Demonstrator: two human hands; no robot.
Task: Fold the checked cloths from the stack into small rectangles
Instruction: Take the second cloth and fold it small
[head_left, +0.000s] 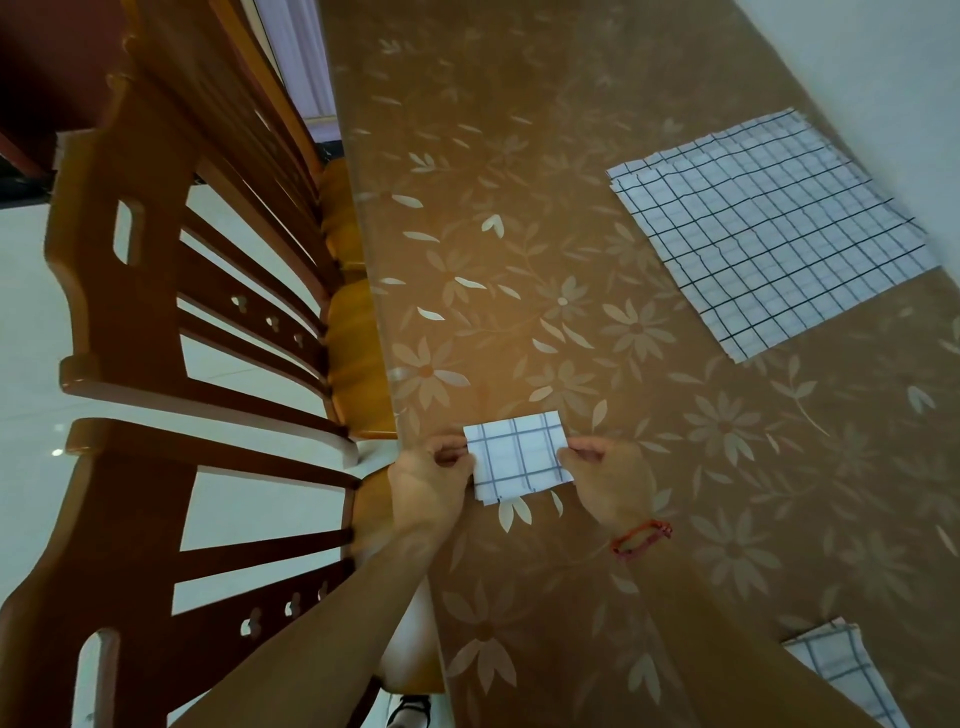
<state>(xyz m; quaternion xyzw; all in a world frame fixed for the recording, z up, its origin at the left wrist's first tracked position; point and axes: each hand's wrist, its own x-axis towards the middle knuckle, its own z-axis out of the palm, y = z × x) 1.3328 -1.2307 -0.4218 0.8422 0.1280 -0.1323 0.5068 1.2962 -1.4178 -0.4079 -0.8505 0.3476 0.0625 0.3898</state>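
A small folded checked cloth (517, 454), white with dark grid lines, lies near the table's left edge. My left hand (426, 480) pinches its left side and my right hand (608, 478) pinches its right side, both resting on the table. A stack of unfolded checked cloths (769, 228) lies flat at the far right of the table. Another checked cloth (841, 670) shows partly at the lower right, behind my right forearm.
The table (545, 182) has a brown cover with a pale flower pattern. Wooden chairs (171, 312) stand along its left edge. A white wall (883, 62) runs along the right. A red band (641, 540) circles my right wrist.
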